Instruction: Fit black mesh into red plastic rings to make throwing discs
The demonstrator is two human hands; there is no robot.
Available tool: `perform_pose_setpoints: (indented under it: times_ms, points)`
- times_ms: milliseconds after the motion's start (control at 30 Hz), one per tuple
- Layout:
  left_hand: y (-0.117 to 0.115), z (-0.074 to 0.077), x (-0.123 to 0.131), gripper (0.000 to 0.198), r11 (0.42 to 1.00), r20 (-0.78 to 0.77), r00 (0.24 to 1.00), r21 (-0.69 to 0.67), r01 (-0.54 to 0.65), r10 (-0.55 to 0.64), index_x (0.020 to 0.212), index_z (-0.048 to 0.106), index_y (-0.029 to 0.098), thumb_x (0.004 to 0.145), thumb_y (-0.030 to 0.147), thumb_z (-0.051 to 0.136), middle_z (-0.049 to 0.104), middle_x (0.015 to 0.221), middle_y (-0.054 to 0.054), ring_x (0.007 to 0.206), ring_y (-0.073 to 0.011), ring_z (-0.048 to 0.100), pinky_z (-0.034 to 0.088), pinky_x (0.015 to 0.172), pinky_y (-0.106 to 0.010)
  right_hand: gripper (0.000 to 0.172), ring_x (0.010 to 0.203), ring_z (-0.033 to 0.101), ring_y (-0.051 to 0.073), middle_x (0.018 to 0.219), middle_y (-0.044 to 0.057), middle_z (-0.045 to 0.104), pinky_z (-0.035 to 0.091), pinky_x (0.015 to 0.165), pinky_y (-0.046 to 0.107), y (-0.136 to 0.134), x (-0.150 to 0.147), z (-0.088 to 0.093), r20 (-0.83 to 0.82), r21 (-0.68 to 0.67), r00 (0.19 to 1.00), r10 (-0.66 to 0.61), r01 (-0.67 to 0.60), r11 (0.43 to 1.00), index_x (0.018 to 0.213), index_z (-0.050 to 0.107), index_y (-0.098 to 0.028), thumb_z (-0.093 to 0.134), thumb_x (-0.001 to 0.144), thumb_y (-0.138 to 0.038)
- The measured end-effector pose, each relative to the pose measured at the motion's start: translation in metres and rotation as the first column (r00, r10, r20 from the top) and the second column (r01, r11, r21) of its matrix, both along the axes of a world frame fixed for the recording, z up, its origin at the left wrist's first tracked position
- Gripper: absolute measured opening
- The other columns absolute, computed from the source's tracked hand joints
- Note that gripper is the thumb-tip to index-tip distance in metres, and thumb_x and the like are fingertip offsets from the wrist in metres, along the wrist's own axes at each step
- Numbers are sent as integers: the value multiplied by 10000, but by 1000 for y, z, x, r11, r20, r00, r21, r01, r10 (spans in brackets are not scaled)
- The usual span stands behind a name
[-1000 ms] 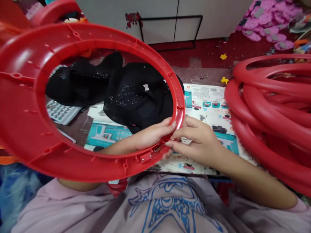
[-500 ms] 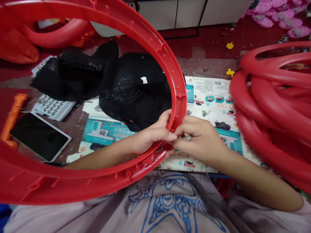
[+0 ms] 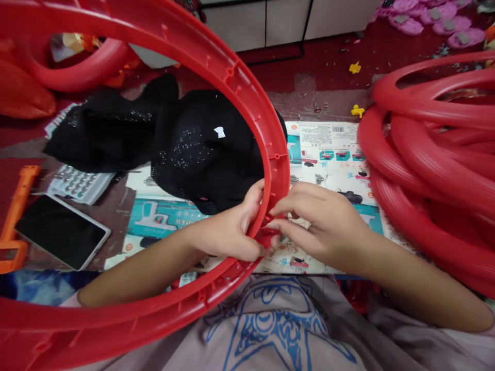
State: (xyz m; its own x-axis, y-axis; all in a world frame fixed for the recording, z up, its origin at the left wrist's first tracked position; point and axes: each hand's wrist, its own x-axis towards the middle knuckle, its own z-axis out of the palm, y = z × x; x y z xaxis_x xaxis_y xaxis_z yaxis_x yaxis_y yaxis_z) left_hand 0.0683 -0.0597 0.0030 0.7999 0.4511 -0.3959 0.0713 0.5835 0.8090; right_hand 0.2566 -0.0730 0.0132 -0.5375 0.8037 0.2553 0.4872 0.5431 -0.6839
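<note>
A big red plastic ring [image 3: 240, 87] with ribs and pegs on its inner face fills the left of the view, tilted close to the camera. My left arm passes through its hole, and my left hand [image 3: 228, 232] grips the ring's rim at the lower right. From the outside, my right hand [image 3: 320, 226] pinches the same spot of the rim with fingertips pressed together. Whether a small part is between those fingers stays hidden.
A stack of red rings [image 3: 436, 159] lies at the right. A black cloth [image 3: 181, 139], a calculator [image 3: 77, 183], a tablet [image 3: 62, 232] and an orange tool [image 3: 13, 216] lie around a printed cardboard sheet [image 3: 332, 149]. Small yellow pieces [image 3: 358, 110] dot the red floor.
The ring has swung up and closer to the camera, uncovering the tablet and orange tool. My left hand has shifted lower on the rim; both hands stay at the same spot.
</note>
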Motion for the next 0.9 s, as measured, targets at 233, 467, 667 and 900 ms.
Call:
perform_pose_setpoints:
  times_ms: [233,467,667,900]
  points:
    - [0,-3,0,1006,998,-21,999,-46,38,-39,1408,3,285,640,-2,586,551,760,50,652,-123,574,475,563,-221,130,711,562,131,758,26,616,432,639,230,3,3,-2,3,41,1000,-2,2,999,793,656,-162,550,869,-158]
    - [-3,-2,-1,837,986,43,999,-164,-22,29,1375,71,299,744,212,614,559,737,48,577,-120,563,443,524,-222,96,627,539,101,697,-2,614,386,589,213,4,-2,-10,7,-25,996,-92,92,995,724,658,-162,635,816,-178]
    - [-5,-2,1,609,991,-96,995,-135,-1,-12,1341,194,278,855,251,559,606,732,32,459,-92,550,412,435,-188,151,485,440,62,527,-53,524,293,497,199,5,-2,-6,42,-156,986,-163,168,973,631,647,-179,708,765,-216]
    - [-7,-1,0,726,988,-234,960,-29,152,-155,1458,2,253,872,193,426,654,787,-24,675,-204,668,548,581,-309,86,641,538,98,703,-6,621,385,591,205,12,11,-1,-20,-35,1000,4,-5,999,808,670,-173,592,832,-143]
